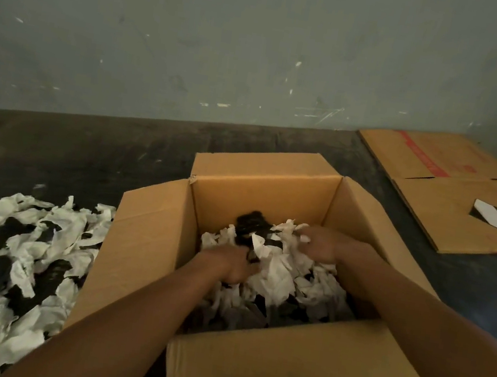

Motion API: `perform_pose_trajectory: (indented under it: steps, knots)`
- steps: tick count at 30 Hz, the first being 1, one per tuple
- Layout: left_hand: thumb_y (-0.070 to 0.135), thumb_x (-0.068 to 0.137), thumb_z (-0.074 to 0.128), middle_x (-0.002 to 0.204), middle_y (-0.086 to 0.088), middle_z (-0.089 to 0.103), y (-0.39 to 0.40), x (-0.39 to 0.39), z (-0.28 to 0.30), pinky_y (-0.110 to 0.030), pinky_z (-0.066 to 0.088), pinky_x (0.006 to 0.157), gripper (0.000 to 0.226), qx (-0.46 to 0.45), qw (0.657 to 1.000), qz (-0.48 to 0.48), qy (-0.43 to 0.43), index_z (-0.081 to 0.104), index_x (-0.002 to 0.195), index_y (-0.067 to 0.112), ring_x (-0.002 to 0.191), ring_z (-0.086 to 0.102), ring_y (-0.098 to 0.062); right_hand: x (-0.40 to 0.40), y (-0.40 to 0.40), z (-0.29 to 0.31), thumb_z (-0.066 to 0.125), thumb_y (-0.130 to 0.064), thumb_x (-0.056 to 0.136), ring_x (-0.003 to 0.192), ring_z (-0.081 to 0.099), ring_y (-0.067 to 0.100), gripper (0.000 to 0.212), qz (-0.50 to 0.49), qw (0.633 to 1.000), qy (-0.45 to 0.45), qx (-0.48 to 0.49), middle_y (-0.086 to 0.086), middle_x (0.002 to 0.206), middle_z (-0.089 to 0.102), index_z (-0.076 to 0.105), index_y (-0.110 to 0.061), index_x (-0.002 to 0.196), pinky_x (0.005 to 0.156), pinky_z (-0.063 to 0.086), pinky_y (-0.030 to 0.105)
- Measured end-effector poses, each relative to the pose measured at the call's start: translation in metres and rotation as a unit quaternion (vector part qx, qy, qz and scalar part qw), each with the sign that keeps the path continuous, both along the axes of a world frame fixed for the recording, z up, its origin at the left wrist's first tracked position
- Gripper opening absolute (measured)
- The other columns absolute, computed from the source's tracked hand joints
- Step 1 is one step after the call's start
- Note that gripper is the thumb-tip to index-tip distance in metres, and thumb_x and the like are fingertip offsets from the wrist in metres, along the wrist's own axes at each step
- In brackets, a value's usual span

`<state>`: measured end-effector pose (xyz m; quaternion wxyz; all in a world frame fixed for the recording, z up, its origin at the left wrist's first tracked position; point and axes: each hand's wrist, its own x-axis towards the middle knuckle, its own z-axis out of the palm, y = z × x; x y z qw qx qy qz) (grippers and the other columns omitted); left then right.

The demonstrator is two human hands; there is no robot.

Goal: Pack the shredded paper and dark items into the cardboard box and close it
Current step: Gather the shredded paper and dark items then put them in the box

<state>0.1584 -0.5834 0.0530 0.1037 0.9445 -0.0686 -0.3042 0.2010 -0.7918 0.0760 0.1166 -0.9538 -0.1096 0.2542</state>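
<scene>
a dark, scuffed concrete floor [92, 148] carries an open tan cardboard box [149, 238], a loose heap of white shredded paper with dark pieces [12, 250] just left of it, and flattened tan cardboard sheets [453, 193] well apart.

two bare forearms showing from the lower edge of the view, no sleeves reaching the wrists, left hand [234, 267] and right hand [321, 243] wearing no gloves, a pale fingernail showing on the right hand
</scene>
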Motion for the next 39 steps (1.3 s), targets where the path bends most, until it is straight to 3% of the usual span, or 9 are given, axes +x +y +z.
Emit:
perform_pose_trajectory:
  steps: [2,4,7,11,18,24,29,35,39]
  knots:
    - [0.052,0.097,0.035,0.128,-0.008,0.059,0.006,-0.005,0.023,-0.043,0.041,0.094,0.047,0.081,0.985,-0.009,-0.153,0.053,0.129,0.022,0.116,0.055,-0.03,-0.009,-0.004,0.012,0.045,-0.033,0.095,0.125,0.046,0.029,0.043,-0.04,0.98,-0.193,0.012,0.008,0.141,0.049,0.045,-0.025,0.138,0.102,0.04,0.044]
    - [0.041,0.096,0.042,0.127,-0.009,0.059,0.015,-0.01,0.033,-0.048,0.033,0.1,0.036,0.155,0.944,-0.016,-0.291,0.053,0.125,0.022,0.12,0.051,-0.032,-0.022,-0.013,0.017,0.048,-0.033,0.092,0.133,0.035,0.034,0.045,-0.086,0.938,-0.33,-0.062,0.01,0.145,0.039,0.043,-0.027,0.136,0.107,0.031,0.053]
    - [0.033,0.091,0.051,0.159,-0.015,0.019,0.033,-0.015,0.034,-0.061,0.013,0.113,0.054,0.23,0.935,0.006,-0.268,0.037,0.143,0.024,0.145,0.008,-0.044,-0.033,-0.031,0.013,0.055,-0.038,0.087,0.142,0.009,0.045,0.064,-0.162,0.944,-0.245,-0.15,0.013,0.157,0.009,0.025,-0.03,0.143,0.111,0.015,0.064]
    - [0.024,0.09,0.057,0.163,-0.013,-0.003,0.056,-0.017,0.026,-0.066,0.013,0.113,0.059,0.215,0.95,0.042,-0.221,0.034,0.145,0.026,0.143,-0.01,-0.051,-0.036,-0.042,0.01,0.051,-0.027,0.091,0.136,0.025,0.046,0.078,-0.235,0.96,-0.143,-0.041,0.014,0.158,0.006,0.002,-0.033,0.151,0.107,0.03,0.061]
    - [0.011,0.091,0.052,0.162,-0.009,0.002,0.068,-0.01,0.025,-0.065,0.011,0.115,0.054,0.15,0.96,0.054,-0.228,0.04,0.142,0.023,0.145,-0.011,-0.048,-0.06,-0.028,0.015,0.063,-0.026,0.087,0.139,0.021,0.045,0.091,-0.239,0.959,-0.143,-0.051,0.016,0.158,0.001,-0.002,-0.031,0.151,0.107,0.029,0.062]
    - [0.023,0.098,0.042,0.165,-0.002,0.002,0.088,-0.021,0.033,-0.056,0.008,0.119,0.057,-0.051,0.958,0.079,-0.272,0.025,0.152,0.03,0.15,-0.001,-0.033,-0.068,-0.005,0.017,0.047,-0.036,0.091,0.145,-0.012,0.041,0.056,-0.215,0.952,-0.181,-0.125,0.016,0.16,-0.007,0.026,-0.031,0.143,0.109,-0.004,0.07]
    - [0.036,0.102,0.034,0.163,0.001,0.014,0.143,-0.053,0.041,-0.051,0.013,0.12,0.051,-0.14,0.927,0.098,-0.333,0.025,0.152,0.031,0.149,0.013,-0.022,-0.075,0.067,0.021,0.036,-0.05,0.097,0.147,-0.012,0.037,0.061,-0.146,0.967,-0.203,-0.05,0.013,0.161,-0.01,0.015,-0.032,0.151,0.113,-0.001,0.067]
    - [0.039,0.102,0.036,0.163,0.0,0.016,0.26,-0.107,0.032,-0.053,0.013,0.119,0.051,-0.114,0.916,0.161,-0.349,0.029,0.151,0.03,0.149,0.013,-0.025,-0.106,0.207,0.04,0.036,-0.048,0.098,0.148,-0.006,0.033,0.057,-0.045,0.967,-0.237,0.08,0.013,0.162,-0.001,0.02,-0.03,0.15,0.116,0.002,0.059]
    - [0.047,0.101,0.033,0.163,-0.001,0.016,0.35,-0.159,0.01,-0.056,0.013,0.118,0.053,-0.082,0.922,0.186,-0.329,0.025,0.151,0.032,0.149,0.013,-0.024,-0.162,0.307,0.037,0.043,-0.037,0.099,0.148,0.002,0.026,0.053,0.045,0.939,-0.291,0.178,0.01,0.161,0.01,0.027,-0.027,0.148,0.119,0.009,0.05]
